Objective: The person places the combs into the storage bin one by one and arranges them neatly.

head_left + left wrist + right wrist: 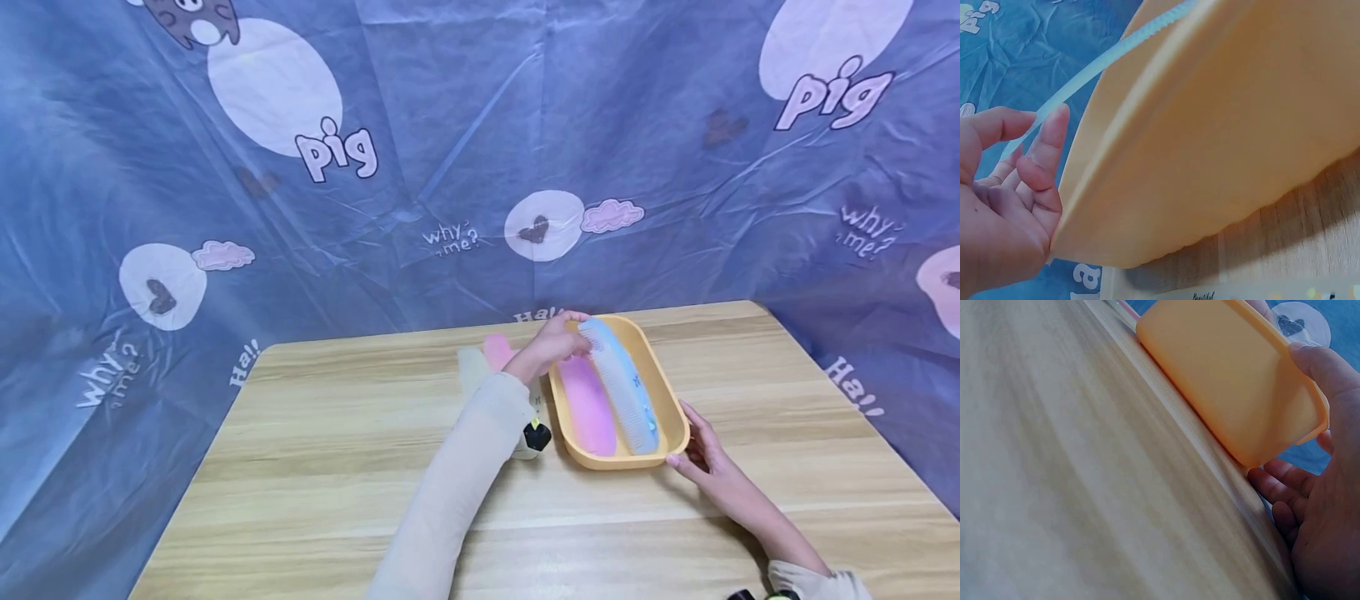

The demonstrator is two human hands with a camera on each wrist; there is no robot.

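Note:
A light blue comb [624, 387] lies lengthwise over the orange-yellow tray [660, 392], partly inside it. My left hand [557, 340] pinches its far end between thumb and fingers, close to the tray's far left corner. In the left wrist view the comb [1107, 59] appears edge-on, running from the left hand [1013, 169] over the rim. Beside it in the tray lies a pink comb [588, 408], its far end behind my left hand. My right hand [708, 462] grips the tray's near right corner, thumb on the rim and fingers at the side in the right wrist view.
Left of the tray, a pink piece [497, 350] and a pale greenish flat piece [471, 367] lie on the wooden table [337, 433], partly covered by my left arm. A blue printed cloth [450, 150] hangs behind the table's far edge.

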